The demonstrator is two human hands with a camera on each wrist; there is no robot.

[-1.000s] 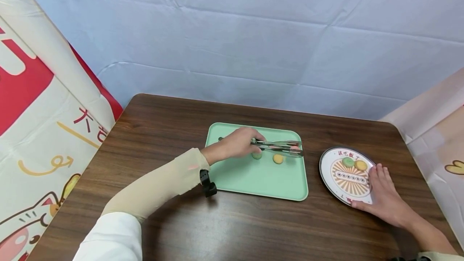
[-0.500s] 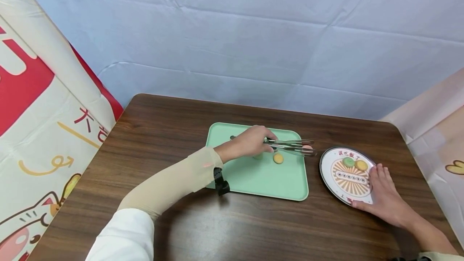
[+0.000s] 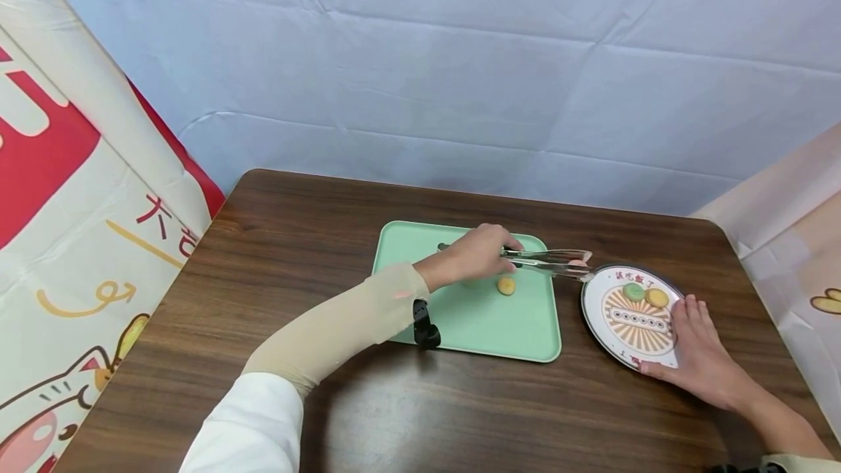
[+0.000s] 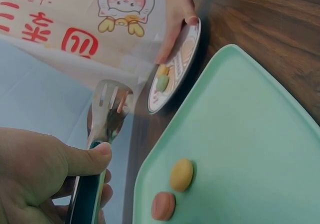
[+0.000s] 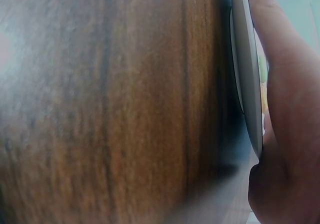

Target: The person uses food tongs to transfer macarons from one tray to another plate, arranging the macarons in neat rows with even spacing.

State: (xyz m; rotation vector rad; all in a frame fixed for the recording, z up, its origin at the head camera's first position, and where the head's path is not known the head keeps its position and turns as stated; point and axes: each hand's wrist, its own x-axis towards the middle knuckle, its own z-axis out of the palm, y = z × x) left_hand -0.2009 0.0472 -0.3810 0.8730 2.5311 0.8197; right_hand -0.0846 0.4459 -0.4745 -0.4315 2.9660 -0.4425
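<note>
My left hand (image 3: 482, 250) grips metal tongs (image 4: 102, 116) by their dark handle, thumb on top. Between the tong ends, a pink macaron (image 3: 578, 263) shows through the slots, in the air between the tray and the plate. My right hand (image 3: 703, 356) rests on the near right rim of a round white printed plate (image 3: 601, 320), fingers and thumb spread. A green macaron (image 3: 634, 292) and a yellow macaron (image 3: 657, 298) lie side by side on that plate. In the right wrist view, the thumb lies along the plate's edge.
Below the left hand, a mint green tray (image 3: 486, 334) lies on the brown wooden table (image 3: 368, 414). It bears another yellow macaron (image 4: 181, 174) and another pink macaron (image 4: 163, 206). A pale cloth (image 3: 420, 79) hangs behind the table, and printed sheets flank it.
My left hand has carried the tongs and pink macaron rightward, from over the tray to the plate's left edge. My right hand stays on the plate.
</note>
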